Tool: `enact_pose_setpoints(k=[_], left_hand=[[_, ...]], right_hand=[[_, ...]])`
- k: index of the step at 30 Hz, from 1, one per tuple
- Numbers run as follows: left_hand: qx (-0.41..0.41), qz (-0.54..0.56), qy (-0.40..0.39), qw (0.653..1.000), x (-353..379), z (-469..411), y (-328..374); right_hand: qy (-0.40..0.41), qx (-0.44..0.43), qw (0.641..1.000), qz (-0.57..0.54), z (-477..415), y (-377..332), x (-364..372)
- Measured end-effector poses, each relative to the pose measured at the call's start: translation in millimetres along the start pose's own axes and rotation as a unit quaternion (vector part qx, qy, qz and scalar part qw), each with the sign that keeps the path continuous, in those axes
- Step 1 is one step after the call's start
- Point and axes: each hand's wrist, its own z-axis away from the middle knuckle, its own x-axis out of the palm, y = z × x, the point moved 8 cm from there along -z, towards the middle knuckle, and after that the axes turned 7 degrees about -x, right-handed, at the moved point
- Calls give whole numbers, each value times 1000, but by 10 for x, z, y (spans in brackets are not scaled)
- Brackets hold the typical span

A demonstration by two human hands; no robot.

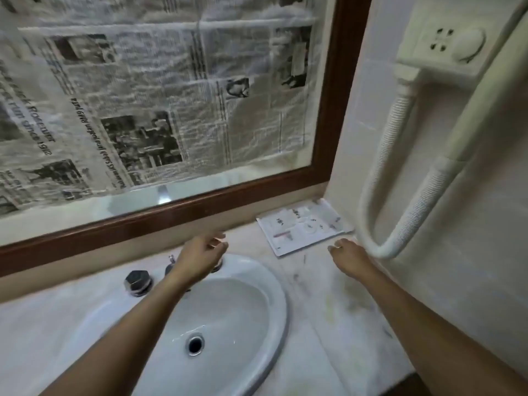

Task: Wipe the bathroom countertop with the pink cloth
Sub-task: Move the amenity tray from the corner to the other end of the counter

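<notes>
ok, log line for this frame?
left hand: open, over sink rim | right hand: open, near leaflet | pink cloth: not in view | countertop: smudged

Countertop [328, 324]: pale cream marble, faintly veined, with grey and yellowish smudges to the right of the basin. Washbasin [243, 310]: glossy white. Drain ring [195, 344]: chrome around a black hole. Tap knob [138, 281]: dark metallic grey. Mirror frame [200, 204]: dark reddish-brown wood. Newspaper sheets [143, 95] over the mirror: grey-white paper with black print and black-and-white photographs. Wall tiles [371, 110]: cream. Wall-mounted hair dryer [445, 44] and its ribbed hose [397, 138]: ivory. Leaflet [303, 227]: white with small black and pink marks.
</notes>
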Motion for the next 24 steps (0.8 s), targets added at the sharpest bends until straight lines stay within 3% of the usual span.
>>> enact_pose_setpoints(k=[8, 12, 18, 24], left_hand=[[-192, 125, -57, 972, 1240, -1065, -289], [-229, 147, -62, 960, 1741, -1449, -437], [-245, 99, -56, 963, 2138, -1779, -287], [-296, 162, -57, 940, 2271, -1796, -314]], right_hand=[[5, 97, 993, -73, -791, 475, 440], [44, 141, 981, -130, -1123, 606, 488], [60, 211, 910, -353, -1527, 872, 691], [85, 231, 874, -420, -1468, 847, 649]])
